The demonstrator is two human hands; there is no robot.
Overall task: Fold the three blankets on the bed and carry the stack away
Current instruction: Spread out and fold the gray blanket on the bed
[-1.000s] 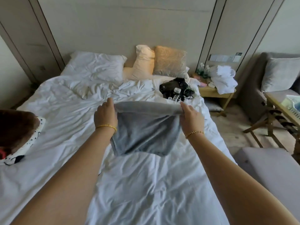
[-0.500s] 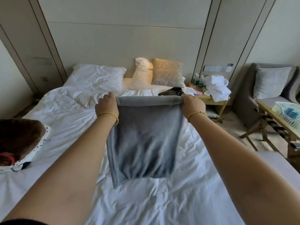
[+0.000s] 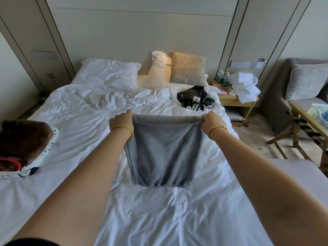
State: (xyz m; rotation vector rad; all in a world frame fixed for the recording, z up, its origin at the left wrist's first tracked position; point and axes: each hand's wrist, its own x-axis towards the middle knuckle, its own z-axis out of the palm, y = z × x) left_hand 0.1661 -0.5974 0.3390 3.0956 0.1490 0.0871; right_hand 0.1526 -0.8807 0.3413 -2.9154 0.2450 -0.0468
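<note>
1. Both arms are stretched out over the bed [image 3: 74, 132], and the grey blanket [image 3: 162, 151] hangs between the hands, held up by its top edge.
2. Left hand [image 3: 121, 121]: fingers curled round the blanket's top left corner, a firm pinch on the cloth.
3. Right hand [image 3: 212, 121]: same story at the top right corner, fingers bunched on the fabric.
4. The key relation: the held edge runs straight across from hand to hand, and the blanket's length drops down from the fingers toward the sheet. Its lower hem looks to sit just above the bedding or barely brushing it; I cannot tell which.
5. Neither hand is nearer; each owns one corner, so the next fold likely needs both working together, either laying the cloth flat on the bed or bringing the corners together.
6. At the left of the bed lies a brown blanket [image 3: 24, 139] on a spotted white one [image 3: 48, 150], seemingly folded already, so this reads as the last piece.
</note>
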